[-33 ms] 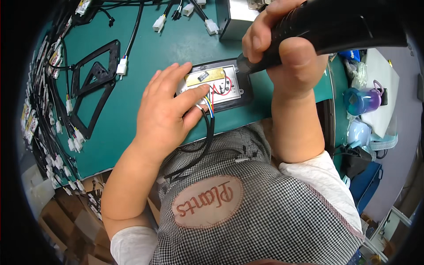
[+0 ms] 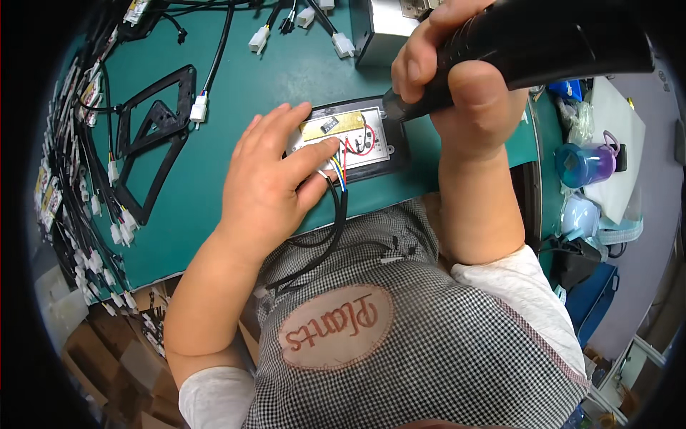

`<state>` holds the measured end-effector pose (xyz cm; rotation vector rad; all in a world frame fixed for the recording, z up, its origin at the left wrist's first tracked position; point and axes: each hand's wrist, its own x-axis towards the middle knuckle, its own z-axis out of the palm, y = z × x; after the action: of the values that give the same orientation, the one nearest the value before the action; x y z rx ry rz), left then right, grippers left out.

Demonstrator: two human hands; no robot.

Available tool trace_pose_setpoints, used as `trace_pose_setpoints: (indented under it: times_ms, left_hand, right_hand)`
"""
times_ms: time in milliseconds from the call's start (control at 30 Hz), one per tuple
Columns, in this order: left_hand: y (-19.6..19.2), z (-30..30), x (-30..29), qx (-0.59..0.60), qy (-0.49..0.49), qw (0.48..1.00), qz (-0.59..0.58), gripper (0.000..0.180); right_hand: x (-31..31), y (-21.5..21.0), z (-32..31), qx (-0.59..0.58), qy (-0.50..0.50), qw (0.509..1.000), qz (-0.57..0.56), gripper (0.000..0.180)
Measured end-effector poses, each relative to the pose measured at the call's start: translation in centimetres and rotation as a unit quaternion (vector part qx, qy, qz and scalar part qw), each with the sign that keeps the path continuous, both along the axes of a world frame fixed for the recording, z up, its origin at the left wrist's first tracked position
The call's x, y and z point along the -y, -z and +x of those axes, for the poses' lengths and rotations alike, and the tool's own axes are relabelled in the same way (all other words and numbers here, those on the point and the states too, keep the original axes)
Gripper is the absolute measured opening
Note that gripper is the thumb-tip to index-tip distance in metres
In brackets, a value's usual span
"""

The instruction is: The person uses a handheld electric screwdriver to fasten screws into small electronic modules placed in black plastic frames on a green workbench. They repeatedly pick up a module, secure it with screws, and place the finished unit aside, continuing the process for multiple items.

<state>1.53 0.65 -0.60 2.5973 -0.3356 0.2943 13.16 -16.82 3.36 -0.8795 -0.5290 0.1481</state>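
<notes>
A white circuit board (image 2: 376, 150) with a gold strip (image 2: 350, 121) lies on a black plastic panel (image 2: 400, 146) near the table's front edge. Spread over the board's left end is my left hand (image 2: 264, 168); its index fingertip and thumb rest by the coloured wires (image 2: 341, 171). Those wires run into black cables (image 2: 339, 222) that hang over the edge toward the apron. My right hand (image 2: 475, 107) is wrapped round a thick black electric screwdriver (image 2: 543, 46), held at a slant. Its narrow nose meets the board's far right corner, and the bit itself is hidden.
Black frames (image 2: 153, 146) lie at the left on the green table (image 2: 236, 71). Bundled cables with white connectors (image 2: 93, 261) crowd the left edge; more connectors (image 2: 343, 44) lie at the back. A metal box (image 2: 382, 32) stands behind the board. A blue-purple bottle (image 2: 586, 163) is at right.
The rear end of the screwdriver has dipped very slightly. Both hands and the board otherwise look the same.
</notes>
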Motion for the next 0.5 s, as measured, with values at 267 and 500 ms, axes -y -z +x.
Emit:
trace_pose_setpoints:
  times_ms: [267, 500]
  left_hand:
    - [0.1, 0.0, 0.0, 0.004, -0.006, 1.000, 0.003, 0.036]
    - [0.1, 0.0, 0.0, 0.006, -0.005, 1.000, 0.000, 0.037]
  right_hand:
    - [2.7, -1.1, 2.3, 0.089, 0.087, 0.992, -0.007, 0.049]
    - [1.2, -7.1, 2.5, 0.132, 0.302, 0.944, 0.032, 0.046]
